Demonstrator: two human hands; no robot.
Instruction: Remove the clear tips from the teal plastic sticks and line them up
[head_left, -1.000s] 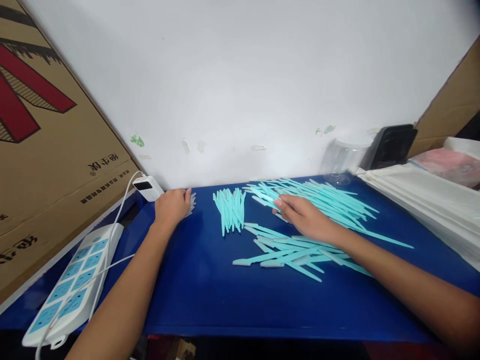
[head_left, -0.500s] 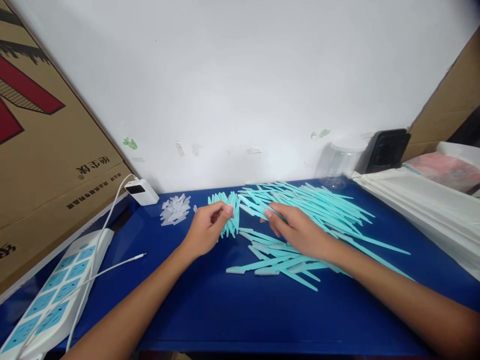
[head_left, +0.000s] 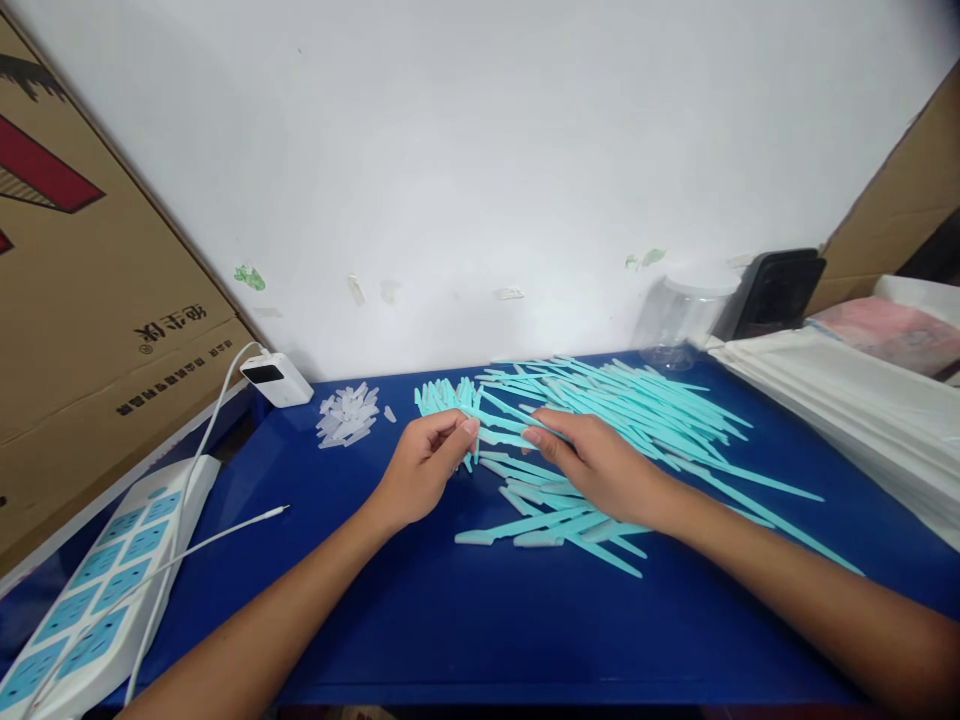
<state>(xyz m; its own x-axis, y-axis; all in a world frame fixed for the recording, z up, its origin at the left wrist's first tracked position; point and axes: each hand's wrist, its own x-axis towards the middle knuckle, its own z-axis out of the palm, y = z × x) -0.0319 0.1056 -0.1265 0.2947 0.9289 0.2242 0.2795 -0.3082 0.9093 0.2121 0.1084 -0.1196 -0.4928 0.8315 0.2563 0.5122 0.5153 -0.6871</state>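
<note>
My right hand (head_left: 600, 465) is closed around a few turquoise eyebrow razors (head_left: 504, 437), whose ends point left out of the fingers. Thumb and fingers of my left hand (head_left: 424, 465) are pinched at the left end of one of these razors; the exact contact is partly hidden. Just behind my left hand is a small bunch of turquoise razors (head_left: 448, 394) lying side by side. Below and behind my right hand spread loose razors with pale translucent caps (head_left: 540, 538). Farther left is a little heap of translucent caps (head_left: 349, 415), with a single cap (head_left: 390, 413) apart from it.
A large pile of razors (head_left: 637, 405) covers the back right of the blue table (head_left: 420, 630). At the left are a power strip (head_left: 97, 600), a white device (head_left: 277, 380) with a cable and a cardboard box (head_left: 97, 260). A clear jar (head_left: 679, 320) and white packaging (head_left: 840, 400) are at right.
My left hand has moved slightly right and meets the razors from my right hand. The razors in my right hand are spread farther apart. The view has shifted a little.
</note>
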